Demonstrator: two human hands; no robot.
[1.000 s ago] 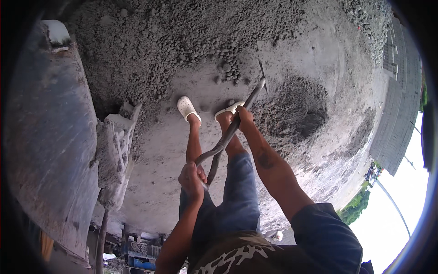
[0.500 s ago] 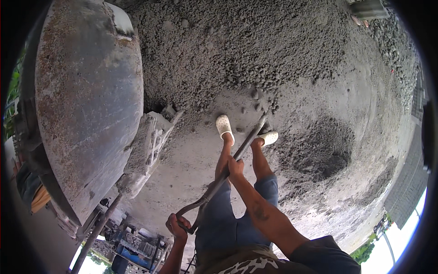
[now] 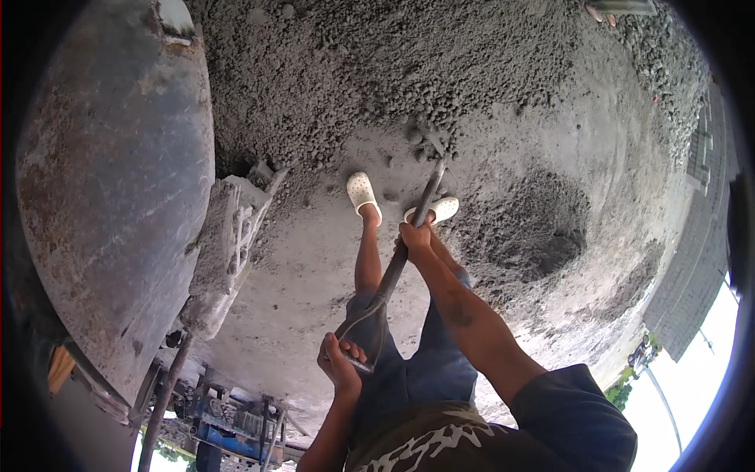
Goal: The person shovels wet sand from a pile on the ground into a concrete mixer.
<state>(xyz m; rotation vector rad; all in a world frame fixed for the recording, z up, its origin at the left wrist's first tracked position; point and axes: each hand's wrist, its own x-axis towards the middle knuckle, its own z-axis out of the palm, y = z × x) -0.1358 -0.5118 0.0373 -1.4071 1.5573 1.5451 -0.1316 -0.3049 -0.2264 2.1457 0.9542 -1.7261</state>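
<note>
I hold a long-shafted shovel (image 3: 431,182) slantwise in front of my legs. My left hand (image 3: 340,364) is closed round the crossbar of its looped handle, near my thigh. Farther down, my right hand (image 3: 415,238) wraps the shaft just above my right shoe. The shovel's blade (image 3: 434,142) lies low at the near edge of a wide heap of grey, gravelly mix (image 3: 377,71), and loose lumps partly hide it.
A big rusty metal drum (image 3: 118,181) stands on the left, with a cement-crusted block (image 3: 224,244) beside it. To the right of my white clogs (image 3: 361,193) is a dark patch of loose material (image 3: 535,236). A grey block wall (image 3: 684,275) runs along the far right.
The view has shifted, so the scene sits farther left and up. My left hand has come rightward with the handle, and my right hand appears lower on the shaft, closer to the blade.
</note>
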